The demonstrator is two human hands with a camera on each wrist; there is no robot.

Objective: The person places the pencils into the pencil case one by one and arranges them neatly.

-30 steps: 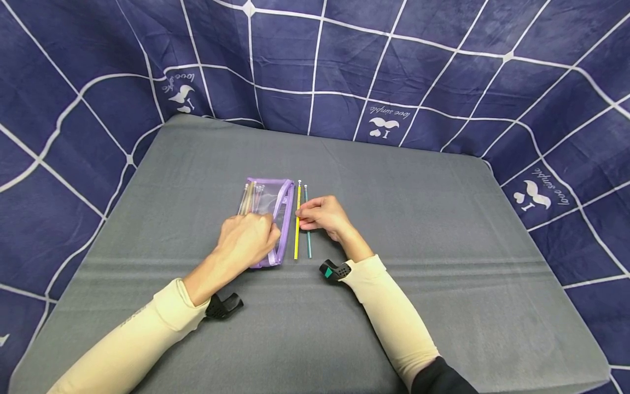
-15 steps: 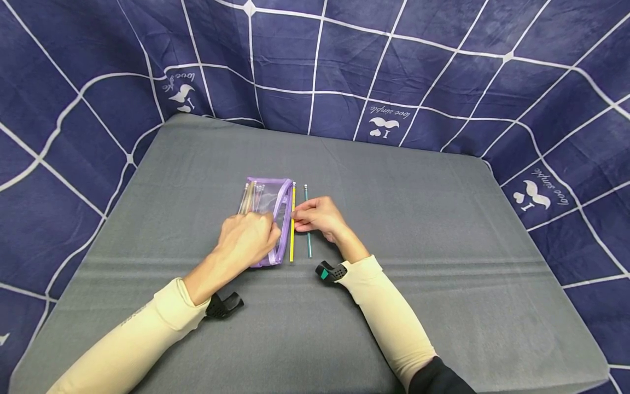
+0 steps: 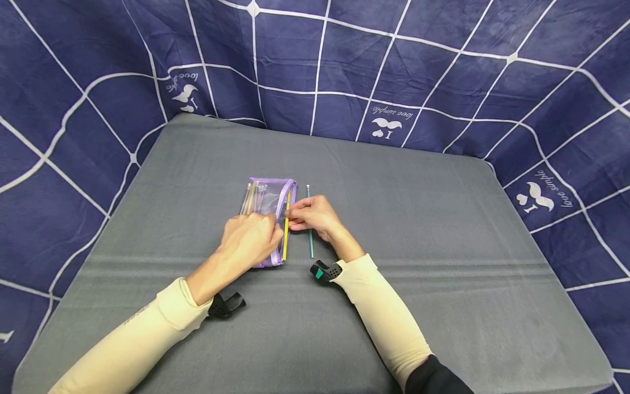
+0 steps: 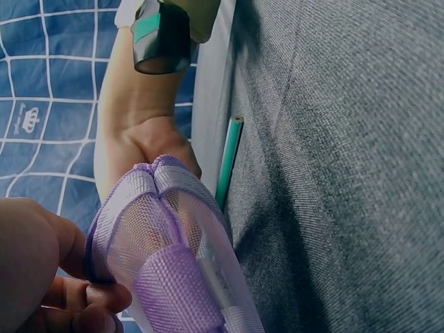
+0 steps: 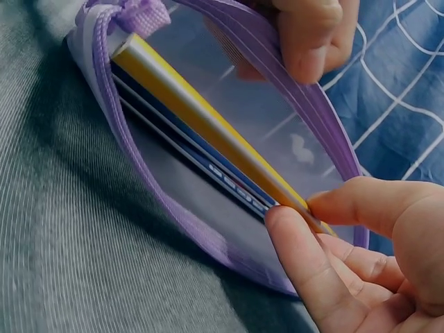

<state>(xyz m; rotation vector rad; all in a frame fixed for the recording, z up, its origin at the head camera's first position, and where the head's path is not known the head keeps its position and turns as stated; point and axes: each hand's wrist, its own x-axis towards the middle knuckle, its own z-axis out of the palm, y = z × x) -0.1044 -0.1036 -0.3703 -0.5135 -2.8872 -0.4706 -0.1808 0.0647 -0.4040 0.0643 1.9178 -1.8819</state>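
Observation:
A see-through pencil case (image 3: 270,180) with purple trim lies on the grey surface, its mouth held apart. My left hand (image 3: 248,238) pinches the upper edge of its mouth between thumb and fingers. With thumb and fingertips, my right hand (image 3: 320,217) holds a yellow pencil (image 3: 285,241) lengthwise at the mouth. In the right wrist view this yellow pencil (image 5: 201,111) lies within the purple-edged opening, above dark blue pencils (image 5: 198,142) inside the case. A teal pencil (image 3: 311,249) lies just right of the case, partly hidden by my right hand.
The grey padded surface (image 3: 443,246) stretches around the case on all sides. A blue cloth (image 3: 418,71) with white grid lines hangs behind and along both sides. Each wrist wears a black camera mount, such as the right one (image 3: 325,271).
My right hand has moved the yellow pencil leftward from beside the case into its open mouth. My left hand keeps its grip on the case edge, and the teal pencil stays put.

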